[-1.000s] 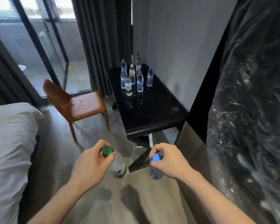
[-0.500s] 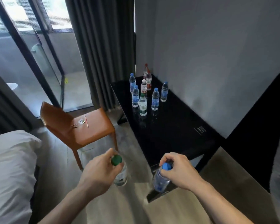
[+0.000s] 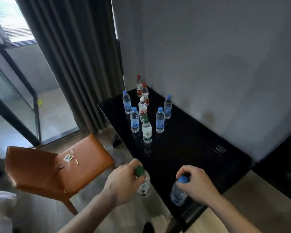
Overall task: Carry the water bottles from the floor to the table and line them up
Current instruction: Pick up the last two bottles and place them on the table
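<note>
Head: 2 bottles (image 3: 144,186) upright (caps up)

- A plain grey wall (image 3: 217,56) fills the right side of the room.
- A glossy black table (image 3: 183,153) stands against that wall, reaching back into the corner.
- Dark grey curtains (image 3: 71,61) hang floor-length to the left of the corner.
- A glass door with a black frame (image 3: 12,105) lets in daylight; blinds (image 3: 10,26) cover the window above.
- An orange-brown chair (image 3: 45,170) stands on the grey floor (image 3: 124,216), with small papers (image 3: 68,157) lying on its seat.
- White bedding (image 3: 0,207) shows at the lower left.
</note>
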`<action>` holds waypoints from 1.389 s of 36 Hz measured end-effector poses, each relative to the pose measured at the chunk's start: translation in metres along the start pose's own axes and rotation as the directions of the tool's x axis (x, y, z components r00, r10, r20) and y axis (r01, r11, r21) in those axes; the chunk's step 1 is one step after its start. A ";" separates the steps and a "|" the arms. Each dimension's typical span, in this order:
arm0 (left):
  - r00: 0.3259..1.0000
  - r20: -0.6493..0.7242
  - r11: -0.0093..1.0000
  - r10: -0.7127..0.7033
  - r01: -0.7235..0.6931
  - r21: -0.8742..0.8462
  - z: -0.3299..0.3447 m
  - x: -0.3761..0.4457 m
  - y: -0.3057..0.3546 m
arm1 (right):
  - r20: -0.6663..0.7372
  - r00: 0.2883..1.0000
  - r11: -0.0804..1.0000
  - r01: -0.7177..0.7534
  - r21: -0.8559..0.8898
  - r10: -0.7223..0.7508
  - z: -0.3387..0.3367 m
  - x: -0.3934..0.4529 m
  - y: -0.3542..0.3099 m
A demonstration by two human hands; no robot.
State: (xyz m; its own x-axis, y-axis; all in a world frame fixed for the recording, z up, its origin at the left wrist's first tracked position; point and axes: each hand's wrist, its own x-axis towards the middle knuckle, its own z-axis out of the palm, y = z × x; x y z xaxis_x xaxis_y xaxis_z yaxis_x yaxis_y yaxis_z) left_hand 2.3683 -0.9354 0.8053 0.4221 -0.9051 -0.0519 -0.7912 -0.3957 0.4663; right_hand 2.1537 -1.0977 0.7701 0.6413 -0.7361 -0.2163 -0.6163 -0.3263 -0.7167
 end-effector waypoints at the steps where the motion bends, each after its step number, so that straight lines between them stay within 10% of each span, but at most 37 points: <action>1: 1.000 0.028 1.000 0.015 -0.015 -0.013 -0.002 0.012 -0.004 | 0.004 1.000 1.000 -0.021 0.008 0.021 0.001 0.012 -0.001; 23: 0.814 0.418 0.895 0.404 -0.447 0.005 0.001 0.284 -0.048 | -0.131 0.936 0.945 -0.318 0.077 0.326 0.005 0.189 -0.006; 36: 0.585 0.576 0.731 0.571 -0.682 -0.032 0.024 0.389 -0.042 | -0.445 0.715 0.830 -0.542 0.132 0.539 0.031 0.231 -0.026; 50: 0.517 0.735 0.704 0.438 -0.706 0.078 0.050 0.428 -0.018 | -0.402 0.655 0.760 -0.617 0.204 0.639 0.045 0.255 -0.023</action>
State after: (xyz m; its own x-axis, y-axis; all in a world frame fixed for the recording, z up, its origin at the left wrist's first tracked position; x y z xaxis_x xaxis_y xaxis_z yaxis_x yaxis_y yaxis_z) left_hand 2.5410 -1.3234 0.7309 -0.4535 -0.7562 -0.4717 -0.8893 0.3488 0.2958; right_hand 2.3517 -1.2512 0.7015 -0.1576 -0.9295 -0.3334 -0.7709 0.3269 -0.5467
